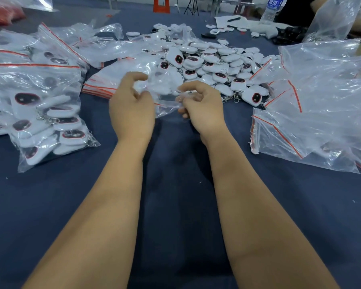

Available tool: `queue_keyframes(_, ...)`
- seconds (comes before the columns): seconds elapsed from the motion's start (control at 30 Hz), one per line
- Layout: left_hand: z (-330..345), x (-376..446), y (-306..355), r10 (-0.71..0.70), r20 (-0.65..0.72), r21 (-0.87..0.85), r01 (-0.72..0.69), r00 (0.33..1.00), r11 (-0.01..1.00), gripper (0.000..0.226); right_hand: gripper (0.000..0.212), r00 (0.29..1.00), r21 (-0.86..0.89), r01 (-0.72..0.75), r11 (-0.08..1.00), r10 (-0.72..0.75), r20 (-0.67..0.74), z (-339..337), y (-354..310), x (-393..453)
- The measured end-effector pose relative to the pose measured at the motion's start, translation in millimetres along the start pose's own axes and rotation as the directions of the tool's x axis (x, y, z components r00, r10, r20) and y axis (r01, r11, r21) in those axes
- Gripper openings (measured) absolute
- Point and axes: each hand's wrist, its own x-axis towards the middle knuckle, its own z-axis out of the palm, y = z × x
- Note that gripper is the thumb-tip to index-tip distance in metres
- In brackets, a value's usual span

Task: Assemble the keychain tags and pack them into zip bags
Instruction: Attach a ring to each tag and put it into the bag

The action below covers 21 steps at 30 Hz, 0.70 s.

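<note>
Both bare forearms reach forward over the bench (175, 205), which is covered in dark blue cloth, and the 2 hands meet at its middle around 1 small clear zip bag (165, 101). The left hand (131, 109) has its fingers curled, thumb and forefinger pinching the bag's left edge near the top; the right hand (200, 107) is curled likewise and pinches the bag's right edge, so the bag hangs stretched between them just above the cloth. Whether a tag already sits inside this bag cannot be told through the crumpled plastic. Just beyond the hands lies a heap of loose keychain tags (213, 63), white rounded pieces with dark red-rimmed ovals on their faces and small metal clasps at the near edge of the heap. Beside the left hand, touching the heap's left side, is a flat stack of empty zip bags (100, 86) with red seal strips. On the left of the bench rest large filled bags (46, 113) holding many tags, 1 on top of another. On the right sits a loose pile of big clear bags (317, 105), crumpled and mostly flat, their red strips showing. At the far right edge a water bottle (273, 9) stands upright, and more scattered tags (221, 29) lie near a white sheet behind the heap.
</note>
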Motion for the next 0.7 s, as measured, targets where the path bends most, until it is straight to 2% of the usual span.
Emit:
queue_keyframes(0.07, -1, 0, 0, -0.046, -0.080, -0.047, 0.042, 0.996, 0.998, 0.041, 0.035, 1.000, -0.012, 0.011, 1.000, -0.012, -0.005, -3, -2, 1)
queue_keyframes(0.13, -2, -2, 1, -0.015, -0.041, -0.018, 0.014, 0.999, 1.000, 0.040, 0.028, 1.000, -0.042, 0.021, 0.999, -0.022, 0.000, -7, -2, 2)
queue_keyframes(0.2, -4, -1, 2, 0.006, -0.072, -0.012, -0.006, 0.997, 1.000, 0.039, 0.017, 0.999, -0.026, 0.019, 0.999, -0.018, 0.028, -12, -3, 1)
queue_keyframes(0.33, -5, -2, 6, 0.109, -0.249, 0.023, -0.107, 0.962, 0.994, 0.039, 0.037, 0.993, -0.025, 0.025, 0.999, -0.022, 0.118, -13, -5, -1)
queue_keyframes(0.47, -11, 3, 7, 0.132, -0.423, -0.019, -0.155, 0.896, 0.988, 0.045, 0.028, 0.987, -0.033, 0.059, 0.998, -0.054, 0.153, -13, -3, -4)
queue_keyframes(0.53, -15, 6, 7, 0.148, -0.482, 0.020, -0.158, 0.864, 0.987, 0.051, 0.030, 0.996, -0.257, 0.078, 0.963, -0.062, 0.070, -15, 0, 0)
queue_keyframes(0.57, -16, 6, 7, 0.170, -0.485, 0.056, -0.164, 0.858, 0.985, 0.054, 0.036, 0.996, -0.451, 0.093, 0.887, -0.089, 0.029, -16, 3, 4)
queue_keyframes(0.6, -16, 5, 8, 0.196, -0.458, 0.099, -0.169, 0.867, 0.981, 0.056, 0.042, 0.995, -0.635, 0.086, 0.768, -0.104, 0.009, -17, 5, 7)
queue_keyframes(0.67, -12, 2, 6, 0.191, -0.284, 0.172, -0.146, 0.940, 0.974, 0.056, 0.054, 0.998, -0.820, 0.025, 0.572, -0.067, -0.017, -18, 8, 10)
queue_keyframes(0.7, -8, 2, 3, 0.156, -0.154, 0.204, -0.123, 0.976, 0.971, 0.054, 0.059, 0.999, -0.844, -0.007, 0.536, -0.029, -0.027, -18, 10, 11)
